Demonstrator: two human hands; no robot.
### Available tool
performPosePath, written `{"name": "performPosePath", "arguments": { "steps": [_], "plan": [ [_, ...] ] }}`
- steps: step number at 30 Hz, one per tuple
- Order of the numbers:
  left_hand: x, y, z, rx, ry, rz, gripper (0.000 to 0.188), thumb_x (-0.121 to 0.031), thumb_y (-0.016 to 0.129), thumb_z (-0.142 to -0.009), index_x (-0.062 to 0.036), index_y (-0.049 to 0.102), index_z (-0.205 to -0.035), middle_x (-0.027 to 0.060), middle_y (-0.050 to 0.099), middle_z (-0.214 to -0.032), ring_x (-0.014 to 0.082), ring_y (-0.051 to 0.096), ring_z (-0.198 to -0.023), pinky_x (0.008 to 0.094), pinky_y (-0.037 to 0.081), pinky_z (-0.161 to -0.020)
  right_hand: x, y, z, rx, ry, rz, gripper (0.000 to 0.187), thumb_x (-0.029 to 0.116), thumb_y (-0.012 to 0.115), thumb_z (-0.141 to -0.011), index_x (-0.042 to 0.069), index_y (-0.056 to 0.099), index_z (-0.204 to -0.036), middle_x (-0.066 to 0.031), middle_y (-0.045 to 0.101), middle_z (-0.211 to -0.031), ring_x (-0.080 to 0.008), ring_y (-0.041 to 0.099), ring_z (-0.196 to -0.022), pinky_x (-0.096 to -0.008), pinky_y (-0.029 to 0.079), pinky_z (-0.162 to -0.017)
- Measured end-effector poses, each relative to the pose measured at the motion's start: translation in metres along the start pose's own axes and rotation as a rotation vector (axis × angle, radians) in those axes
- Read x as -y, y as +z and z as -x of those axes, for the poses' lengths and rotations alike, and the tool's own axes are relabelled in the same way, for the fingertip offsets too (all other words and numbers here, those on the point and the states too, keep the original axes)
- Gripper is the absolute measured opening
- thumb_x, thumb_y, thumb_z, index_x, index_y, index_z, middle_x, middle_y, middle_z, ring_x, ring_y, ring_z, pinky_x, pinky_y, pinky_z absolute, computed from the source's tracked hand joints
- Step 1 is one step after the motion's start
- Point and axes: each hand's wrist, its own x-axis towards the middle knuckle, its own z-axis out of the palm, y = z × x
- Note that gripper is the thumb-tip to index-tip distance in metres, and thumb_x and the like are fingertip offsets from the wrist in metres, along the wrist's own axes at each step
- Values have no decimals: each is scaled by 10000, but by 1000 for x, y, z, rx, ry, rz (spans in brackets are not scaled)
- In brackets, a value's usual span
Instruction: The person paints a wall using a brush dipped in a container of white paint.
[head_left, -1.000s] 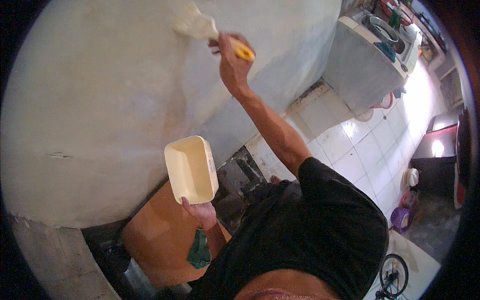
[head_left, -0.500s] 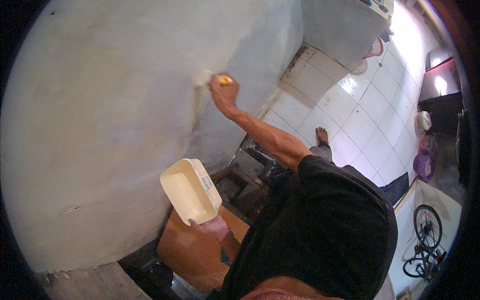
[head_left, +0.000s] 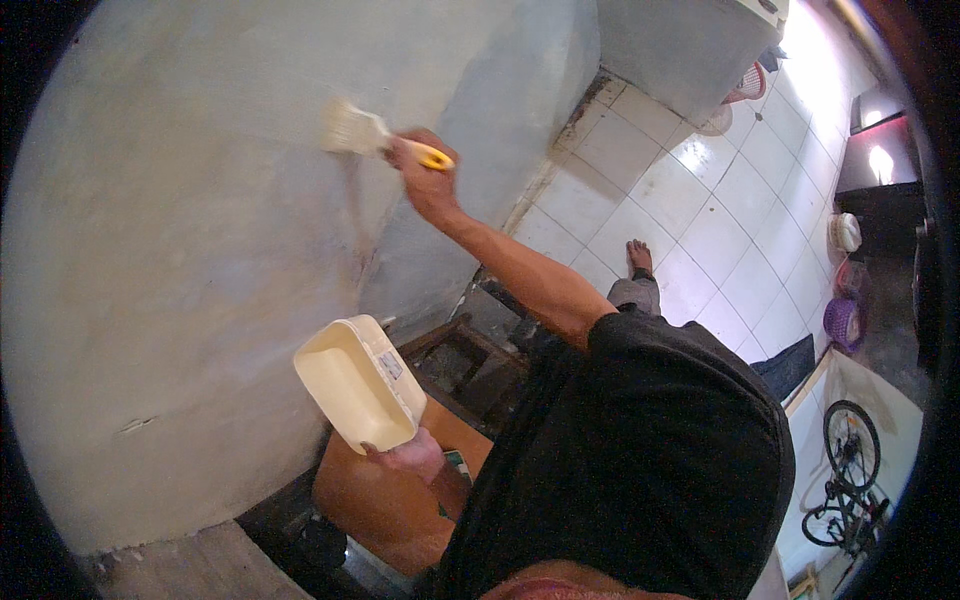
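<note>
My right hand (head_left: 425,178) is closed around the handle of a wide paintbrush (head_left: 358,133) with pale bristles and a yellow-ended handle. The bristles appear to meet the grey-white wall (head_left: 200,250), which carries uneven whitish patches and a darker bluish-grey area. Lower down, my left hand (head_left: 412,456) grips the near end of a cream plastic tub (head_left: 352,385), thumb over its rim. The tub is tilted toward the wall and has a small label on its side. Its inside looks cream-coloured; I cannot tell whether any liquid lies in it.
An orange-brown surface (head_left: 370,500) lies beneath the tub, beside a dark wooden frame (head_left: 465,350). White floor tiles (head_left: 690,220) stretch rightward, with a bare foot (head_left: 640,256) on them. Farther right are a purple basket (head_left: 843,323) and a bicycle (head_left: 850,470). A grey block (head_left: 680,60) stands at the top.
My right hand has moved slightly left, and the brush has swept left and up along the wall, its handle now plainly visible. The tub has shifted slightly left in my left hand.
</note>
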Motion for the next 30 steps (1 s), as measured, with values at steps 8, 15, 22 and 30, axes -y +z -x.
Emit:
{"name": "performPosePath", "arguments": {
  "steps": [8, 15, 22, 30],
  "plan": [
    [27, -21, 3, 86, 220, -296, 750, -85, 700, -815, -29, 243, -1408, 233, 358, -1375, 402, 469, -1206, 506, 425, -1004, -95, -79, 29, -299, 252, 794, 287, 274, 633, -817, 4, 599, -726, -80, 552, -553, -121, 534, -543, -334, 429, -502],
    [55, -42, 25, -123, -30, -182, 633, -245, 604, -887, -39, 297, -1401, 214, 332, -1423, 391, 441, -1239, 499, 396, -1029, 101, 93, -40, -35, -10, -91, 238, 147, 632, -850, 23, 568, -657, 20, 548, -569, -64, 479, -537, -271, 399, -463],
    [74, -38, 11, -160, -210, 207, 610, -441, 515, -894, -92, 391, -1379, 188, 358, -1436, 342, 427, -1268, 476, 384, -1040, 171, 146, -60, 143, -225, -273, 196, 166, 627, -893, -2, 595, -799, -50, 614, -673, -89, 579, -617, -237, 497, -566],
    [57, -26, 16, 89, 90, -142, 666, -487, 512, -883, -132, 332, -1417, 176, 322, -1462, 348, 406, -1291, 480, 506, -920, 1, -28, 6, -70, 226, 176, 218, 201, 646, -870, 14, 598, -768, -23, 608, -653, -91, 565, -599, -250, 476, -547]
  ]
}}
